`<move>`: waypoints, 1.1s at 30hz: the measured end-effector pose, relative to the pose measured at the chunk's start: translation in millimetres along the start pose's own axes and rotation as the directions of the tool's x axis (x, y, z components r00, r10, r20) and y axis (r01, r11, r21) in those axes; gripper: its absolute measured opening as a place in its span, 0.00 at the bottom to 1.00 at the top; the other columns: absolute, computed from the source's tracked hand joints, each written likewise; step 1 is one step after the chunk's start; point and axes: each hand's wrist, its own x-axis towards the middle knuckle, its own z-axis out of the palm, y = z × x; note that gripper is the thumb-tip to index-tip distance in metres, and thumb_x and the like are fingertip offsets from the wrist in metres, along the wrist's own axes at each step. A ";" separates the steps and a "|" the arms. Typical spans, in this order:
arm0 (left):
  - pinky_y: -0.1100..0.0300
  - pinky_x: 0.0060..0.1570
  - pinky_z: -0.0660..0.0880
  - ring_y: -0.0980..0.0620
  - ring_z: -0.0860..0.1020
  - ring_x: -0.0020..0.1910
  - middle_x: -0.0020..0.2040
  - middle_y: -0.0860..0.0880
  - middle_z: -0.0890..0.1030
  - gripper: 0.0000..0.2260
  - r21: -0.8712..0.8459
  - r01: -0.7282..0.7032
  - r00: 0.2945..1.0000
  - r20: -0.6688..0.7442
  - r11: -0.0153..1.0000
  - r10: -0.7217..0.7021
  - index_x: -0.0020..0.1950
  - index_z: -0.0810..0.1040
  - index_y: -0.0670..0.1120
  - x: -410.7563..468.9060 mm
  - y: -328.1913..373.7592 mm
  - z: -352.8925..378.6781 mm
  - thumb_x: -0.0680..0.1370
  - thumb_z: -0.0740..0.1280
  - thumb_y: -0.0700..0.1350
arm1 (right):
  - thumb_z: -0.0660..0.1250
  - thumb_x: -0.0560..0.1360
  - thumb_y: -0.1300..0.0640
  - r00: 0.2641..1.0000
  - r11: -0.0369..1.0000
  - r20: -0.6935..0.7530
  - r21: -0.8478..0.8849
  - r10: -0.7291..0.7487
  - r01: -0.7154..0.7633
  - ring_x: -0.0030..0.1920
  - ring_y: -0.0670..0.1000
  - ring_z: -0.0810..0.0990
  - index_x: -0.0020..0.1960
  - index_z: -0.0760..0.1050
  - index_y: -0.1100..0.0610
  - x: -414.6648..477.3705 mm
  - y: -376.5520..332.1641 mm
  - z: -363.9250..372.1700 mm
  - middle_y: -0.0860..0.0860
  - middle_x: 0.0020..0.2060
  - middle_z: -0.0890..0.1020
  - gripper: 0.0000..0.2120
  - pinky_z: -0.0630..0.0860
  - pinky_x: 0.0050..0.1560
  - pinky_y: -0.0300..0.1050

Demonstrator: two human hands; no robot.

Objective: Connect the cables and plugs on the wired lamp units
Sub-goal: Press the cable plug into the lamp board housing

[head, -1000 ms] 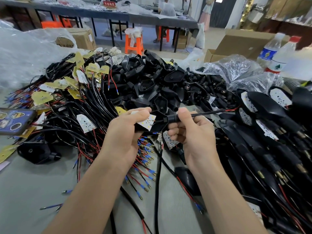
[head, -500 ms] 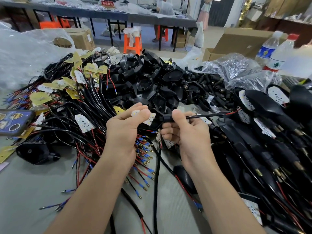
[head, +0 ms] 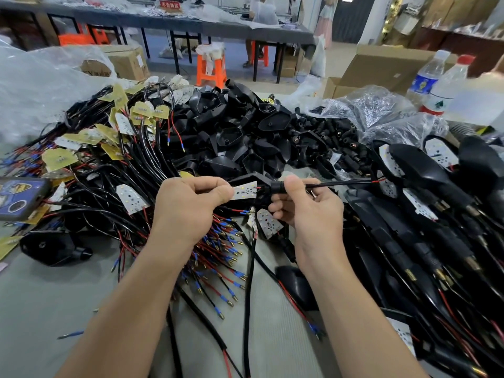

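My left hand (head: 188, 208) pinches a small white LED board (head: 244, 190) between thumb and forefinger. My right hand (head: 308, 211) grips the black neck of a lamp housing (head: 274, 185), thumb on top. A black cable (head: 338, 183) with red wire runs from that neck to the right. The board sits at the mouth of the housing, whose black shell shows just behind it. Both hands hover above the table's middle.
Wired LED boards with black cables (head: 131, 165) pile at the left. Empty black housings (head: 245, 132) heap behind. Assembled lamp units (head: 425, 214) lie at the right. A phone (head: 19, 197) rests at the left edge; water bottles (head: 431, 83) stand at the back right.
The board now shows more fully between my hands, drawn slightly left out of the housing. My hands sit a little further apart than before.
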 end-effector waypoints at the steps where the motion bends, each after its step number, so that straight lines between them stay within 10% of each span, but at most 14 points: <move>1: 0.71 0.44 0.72 0.67 0.81 0.39 0.36 0.61 0.86 0.15 -0.062 0.017 1.000 0.027 0.998 -0.015 0.34 0.86 0.64 1.5 0.7 0.3 0.73 0.79 0.43 | 0.71 0.80 0.58 1.000 1.000 -0.005 0.000 0.000 0.000 0.29 0.53 0.81 0.52 0.78 0.65 0.5 0.0 -0.7 0.58 0.33 0.84 0.10 0.77 0.29 0.40; 8: 0.48 0.52 0.84 0.49 0.86 0.41 0.35 0.53 0.86 0.09 -0.061 -0.023 0.999 -0.032 0.998 0.021 0.38 0.88 0.60 -3.3 0.7 5.0 0.68 0.83 0.46 | 0.69 0.81 0.55 1.000 1.000 -0.003 -0.028 0.008 -0.008 0.26 0.51 0.79 0.43 0.77 0.63 2.2 2.6 -1.8 0.58 0.30 0.83 0.13 0.73 0.24 0.41; 13: 0.71 0.30 0.72 0.61 0.75 0.26 0.26 0.58 0.79 0.08 0.037 -0.123 0.991 -0.051 0.992 0.125 0.38 0.87 0.62 -4.5 -3.5 5.6 0.68 0.83 0.50 | 0.69 0.81 0.53 0.999 0.999 -0.046 -0.049 -0.006 0.004 0.25 0.52 0.80 0.43 0.77 0.62 0.7 5.1 -0.2 0.58 0.30 0.83 0.14 0.73 0.24 0.41; 22: 0.77 0.33 0.69 0.64 0.78 0.29 0.27 0.62 0.80 0.09 0.247 -0.155 0.987 0.009 0.957 0.157 0.32 0.84 0.57 -8.8 -3.0 11.9 0.70 0.81 0.49 | 0.70 0.81 0.55 0.995 1.000 -0.096 -0.010 0.002 -0.003 0.27 0.53 0.81 0.46 0.76 0.62 0.0 5.9 2.5 0.58 0.30 0.83 0.11 0.77 0.27 0.42; 28: 0.71 0.35 0.72 0.62 0.73 0.30 0.31 0.61 0.77 0.08 -0.015 -0.101 0.987 -0.127 0.995 0.099 0.39 0.80 0.55 0.9 -10.4 15.3 0.69 0.77 0.55 | 0.70 0.80 0.56 0.997 1.000 -0.070 -0.014 0.009 -0.010 0.26 0.52 0.80 0.47 0.77 0.62 1.4 2.4 -0.3 0.58 0.31 0.83 0.10 0.75 0.26 0.41; 33: 0.58 0.36 0.83 0.46 0.88 0.39 0.44 0.48 0.88 0.08 -0.242 0.075 0.975 0.220 0.967 -0.021 0.46 0.87 0.53 1.6 -9.0 13.7 0.82 0.71 0.46 | 0.70 0.80 0.56 0.999 0.999 0.003 0.013 0.034 -0.034 0.25 0.51 0.79 0.44 0.76 0.60 0.1 0.2 0.8 0.57 0.30 0.82 0.09 0.74 0.25 0.41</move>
